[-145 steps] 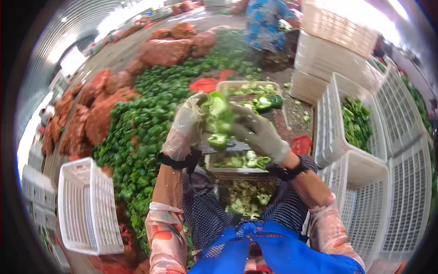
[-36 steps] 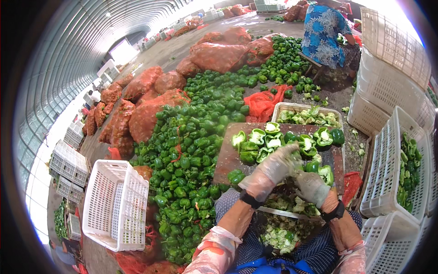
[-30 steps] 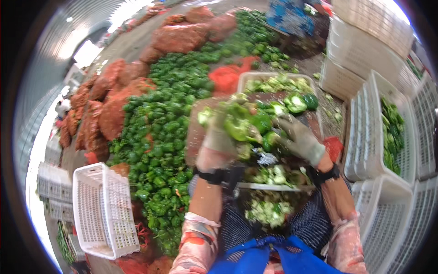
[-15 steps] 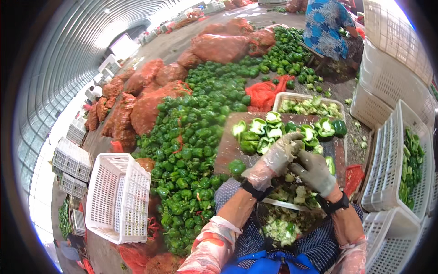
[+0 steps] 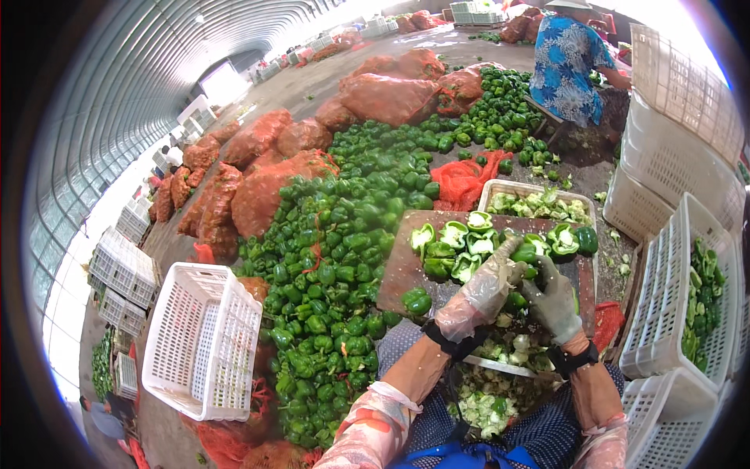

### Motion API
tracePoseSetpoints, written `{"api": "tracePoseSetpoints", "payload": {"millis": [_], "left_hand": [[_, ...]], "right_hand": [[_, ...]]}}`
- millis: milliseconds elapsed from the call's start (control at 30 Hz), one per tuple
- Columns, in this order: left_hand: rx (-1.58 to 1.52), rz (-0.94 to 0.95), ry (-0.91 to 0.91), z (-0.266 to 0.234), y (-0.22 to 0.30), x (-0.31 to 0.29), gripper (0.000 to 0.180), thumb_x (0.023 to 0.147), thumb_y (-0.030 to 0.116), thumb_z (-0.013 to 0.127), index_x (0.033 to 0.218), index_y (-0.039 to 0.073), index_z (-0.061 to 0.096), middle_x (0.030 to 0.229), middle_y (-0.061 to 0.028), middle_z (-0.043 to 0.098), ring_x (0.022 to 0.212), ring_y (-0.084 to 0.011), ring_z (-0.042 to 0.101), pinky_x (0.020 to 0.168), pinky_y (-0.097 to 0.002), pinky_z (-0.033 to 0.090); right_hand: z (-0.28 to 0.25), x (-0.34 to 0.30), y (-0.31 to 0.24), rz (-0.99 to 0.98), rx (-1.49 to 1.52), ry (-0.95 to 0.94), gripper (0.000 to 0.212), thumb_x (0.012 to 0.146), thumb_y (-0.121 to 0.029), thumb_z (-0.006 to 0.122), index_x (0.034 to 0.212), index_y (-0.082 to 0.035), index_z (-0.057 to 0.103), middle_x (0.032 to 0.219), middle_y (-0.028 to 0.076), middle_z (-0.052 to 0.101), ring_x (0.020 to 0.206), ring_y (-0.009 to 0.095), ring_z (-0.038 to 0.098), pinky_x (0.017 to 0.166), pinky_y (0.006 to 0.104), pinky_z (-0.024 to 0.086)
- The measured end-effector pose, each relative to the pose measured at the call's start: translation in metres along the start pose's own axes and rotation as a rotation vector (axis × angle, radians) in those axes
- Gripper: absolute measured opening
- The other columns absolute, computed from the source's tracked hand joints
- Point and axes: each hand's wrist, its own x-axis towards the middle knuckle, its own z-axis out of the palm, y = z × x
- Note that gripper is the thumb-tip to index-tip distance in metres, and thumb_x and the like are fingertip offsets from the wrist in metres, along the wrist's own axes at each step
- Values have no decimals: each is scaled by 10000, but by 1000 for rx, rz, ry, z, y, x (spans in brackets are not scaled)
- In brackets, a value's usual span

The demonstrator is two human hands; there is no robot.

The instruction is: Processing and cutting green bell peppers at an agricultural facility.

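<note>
My left hand, in a pale see-through glove, is over the near side of a brown board. Its fingers curl inward, and what they hold, if anything, is hidden. One green pepper lies right by its fingertips. Close on the right, my gloved right hand has its fingers stretched out and thumb apart, next to the same pepper. Halved peppers with pale insides lie on the board left of my hands, others to the right. A whole pepper rests near the board's left corner.
A large heap of green peppers spreads left, with red mesh sacks behind. An open white crate stands left; a crate of peppers stands right. Pepper scraps fill a tray behind the board. A co-worker sits far right.
My hands have moved apart from each other, the right one spreading its fingers. The whole view has shifted slightly, so the scene sits lower and further right.
</note>
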Motion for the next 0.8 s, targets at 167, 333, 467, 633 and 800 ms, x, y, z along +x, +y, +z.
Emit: {"api": "tracePoseSetpoints", "payload": {"millis": [167, 333, 467, 633, 800], "left_hand": [[-272, -134, -55, -2, -12, -9, 556, 985, 278, 509, 1430, 19, 300, 1276, -89, 519, 1113, -172, 542, 891, -276, 478], [-661, -277, 87, 21, 10, 6, 493, 937, 376, 579, 1309, 80, 448, 1015, -63, 599, 803, -126, 589, 646, -226, 502], [-348, -181, 179, -8, -1, -12, 416, 931, 397, 576, 1214, 94, 532, 932, -39, 590, 773, -108, 558, 651, -231, 482], [256, 251, 6, -3, 13, -2, 398, 990, 290, 432, 1256, -2, 483, 1172, -107, 551, 1122, -219, 501, 1010, -391, 352], [-118, 207, 45, 23, -1, 6, 473, 976, 322, 456, 1332, 11, 466, 1266, -124, 520, 1148, -235, 530, 905, -454, 517]], "right_hand": [[-9, -1, 7, 151, 503, -202, 426, 826, -106, 692, 1209, 20, 554, 1011, 103, 671, 863, 144, 637, 730, 281, 521], [-73, -12, -30, 276, 1187, -354, 374, 868, -173, 631, 1179, 28, 574, 999, 109, 654, 726, 123, 594, 612, 256, 484], [-41, 9, -13, 106, 555, -416, 576, 887, -329, 659, 1364, -61, 481, 1204, 136, 622, 1050, 210, 601, 939, 326, 469], [-55, 7, -19, 105, 891, -409, 516, 846, -238, 690, 1277, -1, 533, 1142, 141, 644, 1021, 225, 620, 933, 341, 481], [-68, -2, 31, 282, 778, -138, 506, 840, -376, 653, 1166, 6, 593, 1119, 180, 636, 1038, 269, 599, 955, 360, 463]]}}
